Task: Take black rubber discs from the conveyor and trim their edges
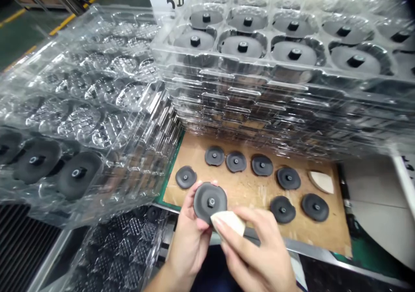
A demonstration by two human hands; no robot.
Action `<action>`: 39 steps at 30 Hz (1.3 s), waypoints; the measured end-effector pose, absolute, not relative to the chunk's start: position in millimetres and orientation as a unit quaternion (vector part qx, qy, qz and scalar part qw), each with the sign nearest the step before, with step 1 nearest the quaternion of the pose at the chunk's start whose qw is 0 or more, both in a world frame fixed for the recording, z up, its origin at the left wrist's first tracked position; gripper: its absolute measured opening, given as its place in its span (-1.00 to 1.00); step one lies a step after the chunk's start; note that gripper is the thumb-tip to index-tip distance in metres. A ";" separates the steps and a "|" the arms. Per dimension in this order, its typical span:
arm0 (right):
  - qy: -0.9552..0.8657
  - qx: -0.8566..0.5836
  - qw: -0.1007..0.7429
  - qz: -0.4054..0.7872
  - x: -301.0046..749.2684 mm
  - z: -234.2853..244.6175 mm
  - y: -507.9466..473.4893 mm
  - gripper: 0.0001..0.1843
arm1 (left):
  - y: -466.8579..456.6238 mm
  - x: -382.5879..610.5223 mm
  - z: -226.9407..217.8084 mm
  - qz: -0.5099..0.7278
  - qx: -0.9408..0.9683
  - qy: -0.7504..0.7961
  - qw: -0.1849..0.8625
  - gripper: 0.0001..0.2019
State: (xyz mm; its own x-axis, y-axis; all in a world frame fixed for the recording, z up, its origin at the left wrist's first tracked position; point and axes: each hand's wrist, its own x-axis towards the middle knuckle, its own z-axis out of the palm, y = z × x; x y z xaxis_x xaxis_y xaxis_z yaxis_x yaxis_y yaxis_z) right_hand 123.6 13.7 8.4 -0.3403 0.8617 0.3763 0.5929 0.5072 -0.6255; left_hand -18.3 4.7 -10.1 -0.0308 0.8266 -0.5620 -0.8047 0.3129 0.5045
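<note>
My left hand [189, 236] grips a round black disc [210, 202] with a small metal hub, holding it face up above the near edge of a brown work board [256, 192]. My right hand [256, 253] pinches a small off-white pad [228, 221] against the disc's lower right rim. Several more black discs [236, 161] lie in two loose rows on the board beyond my hands.
A tall stack of clear plastic trays [279, 89] filled with black discs stands behind the board. To the left, another stack of clear trays [81, 110] leans, mostly empty, with two discs [78, 173] in its near pockets. A pale wedge-shaped piece [321, 182] lies at the board's right.
</note>
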 end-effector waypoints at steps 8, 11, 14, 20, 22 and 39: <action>-0.799 -0.451 0.350 0.190 125.2 10.6 12.6 -0.65 | 5.4 -14.8 -7.0 0.587 0.026 0.408 0.699 -0.42; -0.783 -0.481 0.349 0.184 126.5 12.3 10.5 -0.69 | 6.0 -14.1 -4.5 0.593 0.032 0.409 0.692 -0.43; -0.778 -0.480 0.361 0.186 128.4 13.6 9.8 -0.70 | 7.3 -14.3 -1.9 0.582 0.031 0.405 0.704 -0.44; -0.813 -0.414 0.336 0.234 140.7 14.5 40.0 -0.71 | 4.8 -21.4 -5.2 0.522 0.009 0.367 0.770 -0.49; -0.821 -0.382 0.325 0.272 146.6 16.9 46.6 -0.70 | 2.2 -25.7 -6.5 0.521 0.014 0.356 0.776 -0.49; -0.782 -0.464 0.366 0.198 146.3 27.9 18.0 -0.70 | 13.2 -13.9 4.7 0.559 0.072 0.340 0.753 -0.47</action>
State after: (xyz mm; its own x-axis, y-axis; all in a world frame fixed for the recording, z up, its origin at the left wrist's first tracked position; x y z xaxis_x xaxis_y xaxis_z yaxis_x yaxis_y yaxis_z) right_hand 146.3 18.0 27.9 -0.3023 0.8704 0.3887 0.5811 0.4915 -0.6486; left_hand -13.9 13.2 4.7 0.1444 0.8907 -0.4310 -0.7928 0.3648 0.4883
